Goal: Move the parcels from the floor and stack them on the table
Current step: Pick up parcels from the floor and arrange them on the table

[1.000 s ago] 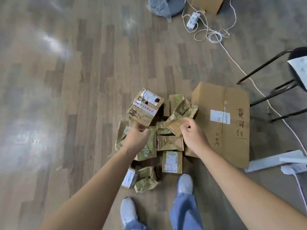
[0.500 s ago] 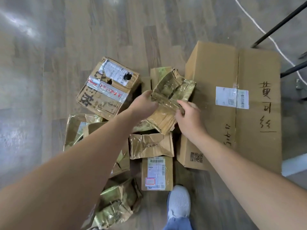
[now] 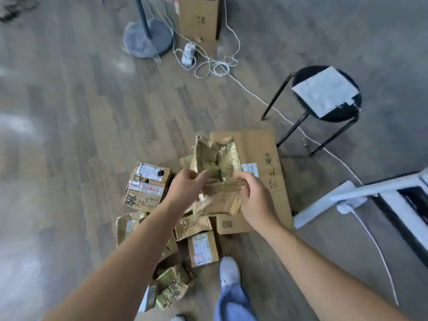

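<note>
A crumpled, tape-wrapped parcel [image 3: 216, 163] is held above the other parcels [image 3: 202, 247] on the floor [image 3: 81, 135], gripped by the right hand [image 3: 254, 200] and pinched by the left hand [image 3: 185, 189]; its contents cannot be told.

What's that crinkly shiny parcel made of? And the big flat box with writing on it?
The crumpled parcel looks like brown cardboard wrapped in glossy tape: it glints yellowish and creases. The big flat box looks like plain matte cardboard: dull brown, inked writing, paper label.
</note>
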The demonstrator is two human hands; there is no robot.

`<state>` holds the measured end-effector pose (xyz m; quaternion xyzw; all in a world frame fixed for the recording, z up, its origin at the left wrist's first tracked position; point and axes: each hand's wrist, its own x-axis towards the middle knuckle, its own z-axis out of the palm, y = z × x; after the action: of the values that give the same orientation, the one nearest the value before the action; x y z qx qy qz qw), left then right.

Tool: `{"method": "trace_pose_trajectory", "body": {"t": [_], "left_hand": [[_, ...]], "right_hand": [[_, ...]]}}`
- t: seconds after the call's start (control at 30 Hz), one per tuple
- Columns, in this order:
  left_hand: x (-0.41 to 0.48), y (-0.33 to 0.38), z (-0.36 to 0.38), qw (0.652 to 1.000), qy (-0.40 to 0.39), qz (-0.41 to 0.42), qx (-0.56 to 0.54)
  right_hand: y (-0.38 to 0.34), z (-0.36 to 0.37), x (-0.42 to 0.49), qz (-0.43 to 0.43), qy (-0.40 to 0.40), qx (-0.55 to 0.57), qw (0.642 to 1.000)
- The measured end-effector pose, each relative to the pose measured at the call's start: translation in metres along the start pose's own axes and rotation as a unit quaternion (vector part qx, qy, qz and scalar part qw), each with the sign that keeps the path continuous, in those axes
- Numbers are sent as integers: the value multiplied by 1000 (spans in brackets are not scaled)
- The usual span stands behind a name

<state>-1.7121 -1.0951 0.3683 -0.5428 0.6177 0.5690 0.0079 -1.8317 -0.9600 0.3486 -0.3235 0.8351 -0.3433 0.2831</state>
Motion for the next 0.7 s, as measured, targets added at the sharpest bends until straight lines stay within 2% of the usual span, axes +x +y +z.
{"method": "trace_pose_trajectory", "body": {"t": [0.17,0.3,0.4,0.5,0.57,0.7], "left_hand": [[-110,59,-8,997,41,60,39],[-199,90,-6,990,29,137,29],[-257,124,0,977,7,208,54],[-303,165,22,955,-34,286,76],[-330,190,43,935,-67,334,96],[-384,231,101,901,-102,408,109]], "right_hand": [[-75,-82,-96,-21,41,2,999],[-113,-137,-185,19,39,50,998],[-130,-190,-243,43,79,82,992],[-136,-253,-290,80,192,64,976],[-136,-294,-320,87,278,49,955],[-120,-366,-377,85,397,27,913]]}}
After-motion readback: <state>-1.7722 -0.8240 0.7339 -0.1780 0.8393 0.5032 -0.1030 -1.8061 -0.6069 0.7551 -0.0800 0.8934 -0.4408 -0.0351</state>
